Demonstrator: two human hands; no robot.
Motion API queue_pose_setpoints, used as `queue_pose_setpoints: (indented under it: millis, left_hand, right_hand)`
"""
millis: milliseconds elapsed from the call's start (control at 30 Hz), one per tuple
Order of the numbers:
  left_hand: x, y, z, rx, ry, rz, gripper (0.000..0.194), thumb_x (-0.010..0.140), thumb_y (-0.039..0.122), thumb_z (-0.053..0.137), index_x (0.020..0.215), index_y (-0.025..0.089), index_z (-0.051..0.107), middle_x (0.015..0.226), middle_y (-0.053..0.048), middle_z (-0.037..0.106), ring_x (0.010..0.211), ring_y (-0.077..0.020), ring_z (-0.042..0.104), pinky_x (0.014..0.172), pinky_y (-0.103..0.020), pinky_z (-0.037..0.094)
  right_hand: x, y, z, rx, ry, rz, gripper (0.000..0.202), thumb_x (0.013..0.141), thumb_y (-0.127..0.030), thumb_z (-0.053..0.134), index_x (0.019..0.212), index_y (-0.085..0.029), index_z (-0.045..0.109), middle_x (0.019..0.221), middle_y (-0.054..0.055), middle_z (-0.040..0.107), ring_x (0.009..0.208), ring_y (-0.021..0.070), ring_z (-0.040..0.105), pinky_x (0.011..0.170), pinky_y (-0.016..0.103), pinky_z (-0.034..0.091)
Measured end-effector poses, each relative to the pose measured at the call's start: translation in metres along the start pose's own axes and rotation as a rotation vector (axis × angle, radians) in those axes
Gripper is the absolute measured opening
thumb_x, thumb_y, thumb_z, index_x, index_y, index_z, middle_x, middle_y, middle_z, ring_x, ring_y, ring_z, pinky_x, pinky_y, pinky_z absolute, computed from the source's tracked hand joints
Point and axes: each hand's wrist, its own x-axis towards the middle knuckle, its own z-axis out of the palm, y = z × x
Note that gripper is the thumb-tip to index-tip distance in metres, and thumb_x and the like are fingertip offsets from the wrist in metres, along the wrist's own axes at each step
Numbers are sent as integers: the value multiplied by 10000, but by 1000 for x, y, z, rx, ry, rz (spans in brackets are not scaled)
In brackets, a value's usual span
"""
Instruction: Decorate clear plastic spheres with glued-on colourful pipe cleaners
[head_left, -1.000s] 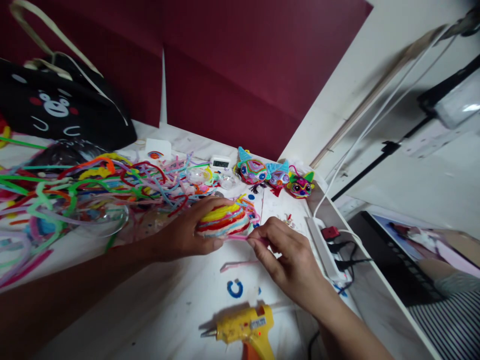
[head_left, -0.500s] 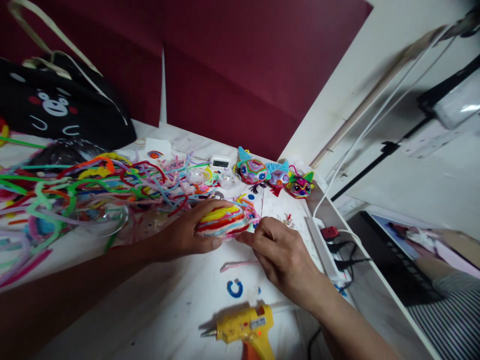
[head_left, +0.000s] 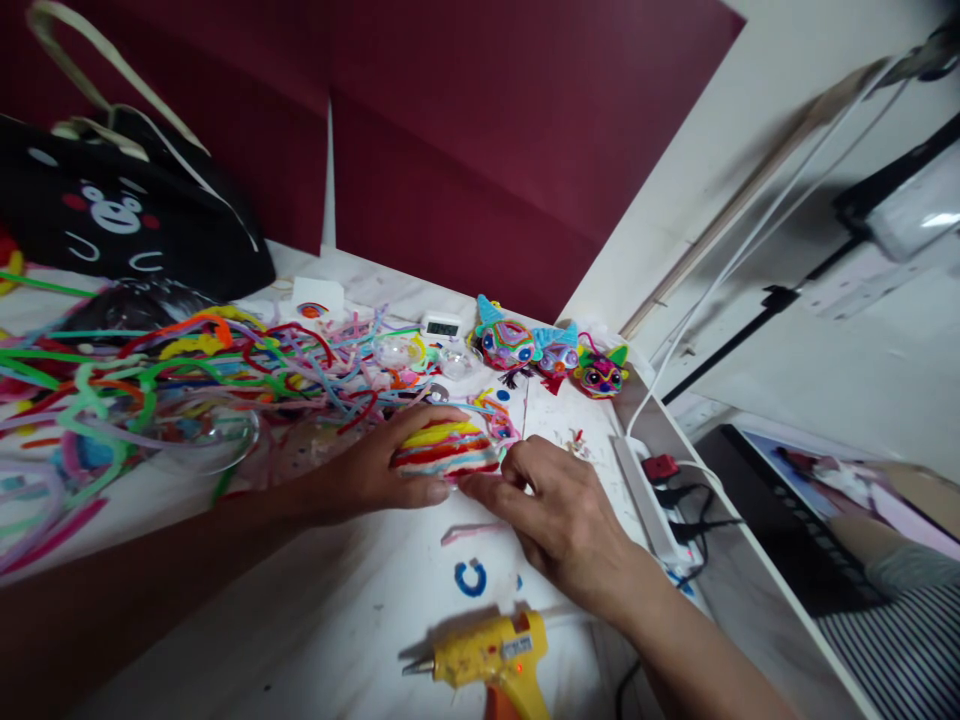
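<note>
My left hand (head_left: 390, 470) is wrapped round a rounded piece covered with pipe cleaners (head_left: 442, 450) in yellow, red, white and blue stripes. At its lower right edge is my right hand (head_left: 559, 505), fingers curled, with the index fingertip touching the piece close to my left thumb. What the right fingers pinch, if anything, is hidden. Below the hands lie a short pink strip of pipe cleaner (head_left: 474, 534) and a blue C-shaped curl of pipe cleaner (head_left: 470, 578). Nearer to me, a yellow glue gun (head_left: 487, 650) rests on its side, nozzle pointing left.
A tangle of colourful pipe cleaners (head_left: 150, 370) covers the left, with a clear plastic dome (head_left: 225, 440) among it. Several finished animal heads (head_left: 508, 345) stand at the back beside a small digital clock (head_left: 441, 326). A power strip (head_left: 649, 490) runs along the right edge. A black bag (head_left: 127, 220) stands back left.
My right index fingertip has slid left along the lower edge of the striped piece, towards my left thumb. My left hand keeps its hold.
</note>
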Motion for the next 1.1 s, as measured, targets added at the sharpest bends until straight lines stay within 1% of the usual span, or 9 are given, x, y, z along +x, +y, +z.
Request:
queue_pose_setpoints:
  millis: [133,267,367,433,533,633,800,967,1100]
  left_hand:
    - [-1,-1,2,-4,13,-11,638,752,455,702,1311,225,495,1319,-102,602,1163,-306,607,969,-405,510]
    - [-2,-6,3,-8,41,-13,636,743,433,699,1306,219,496,1340,-106,578,1174,-308,591,982,-403,497]
    - [-2,-7,2,5,61,1,636,723,433,708,1285,218,502,1331,-102,573,1158,-313,591,973,-403,498]
    - [-3,-6,1,-4,60,11,624,724,434,700,1276,224,499,1310,-92,582,1139,-310,600,960,-397,505]
    - [-4,-5,-1,-19,51,37,635,724,453,701,1286,244,491,1314,-72,576,1159,-312,591,964,-386,502]
    - [-5,-7,-3,-11,45,60,655,727,476,704,1301,250,484,1333,-76,555,1187,-326,573,983,-402,492]
    - [-7,-13,-5,5,23,110,668,759,478,690,1349,256,470,1365,-90,519,1213,-322,554,1015,-415,469]
    - [-7,-15,-5,-6,41,148,664,757,478,691,1354,279,478,1375,-87,522,1209,-335,566,1006,-426,483]
    - [-7,-16,-5,36,49,176,678,737,471,707,1356,300,488,1388,-80,529,1250,-356,541,1031,-444,469]
  right_hand:
    - [3,-4,-1,-43,12,-10,337,1027,-165,381,1013,-152,717,726,48,563,657,156,481,572,286,343]
    - [4,-7,1,-55,27,-11,280,1010,-183,449,1011,-152,727,724,51,572,649,161,487,567,296,342]
    - [0,-9,4,60,53,25,262,999,-154,452,1051,-134,708,722,51,571,652,159,502,575,290,377]
    - [-4,-9,7,249,99,113,233,991,-142,465,1081,-126,678,765,56,596,692,152,539,606,274,426]
    - [-10,-9,11,507,179,338,129,950,-188,572,1040,-163,661,809,34,630,689,122,560,605,236,452]
    - [-13,-9,15,640,203,519,71,907,-242,641,910,-179,673,701,-12,592,595,97,507,551,223,413]
    - [-8,-12,17,927,193,767,166,849,-331,682,799,-174,657,583,-44,515,515,80,425,477,210,347]
    - [-7,-12,20,1082,207,891,290,786,-451,719,749,-179,625,523,-62,463,476,75,367,443,208,304]
    - [-9,-11,24,1113,219,931,287,770,-444,737,743,-182,622,510,-69,455,467,72,349,441,208,290]
